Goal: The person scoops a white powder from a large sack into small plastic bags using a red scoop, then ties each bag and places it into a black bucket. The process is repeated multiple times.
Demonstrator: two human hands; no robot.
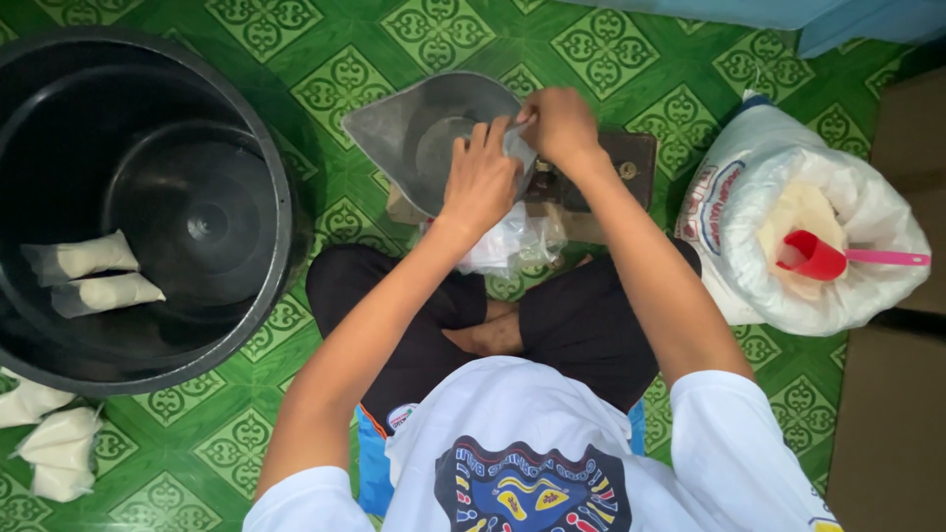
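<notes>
My left hand [480,177] and my right hand [560,123] are together over the grey metal scoop-shaped pan [399,128] of a small scale [631,163]. Both pinch a small clear plastic bag [519,146] at the pan's right edge. Whether the bag holds anything is hidden by my fingers. More clear plastic bags [517,241] lie bunched under my left wrist, in front of my crossed legs in dark trousers.
A large black tub [266,177] at the left holds two filled white packets [94,276]. More filled packets [49,443] lie on the green patterned floor at lower left. An open white sack [759,227] with a red scoop [813,256] stands at the right.
</notes>
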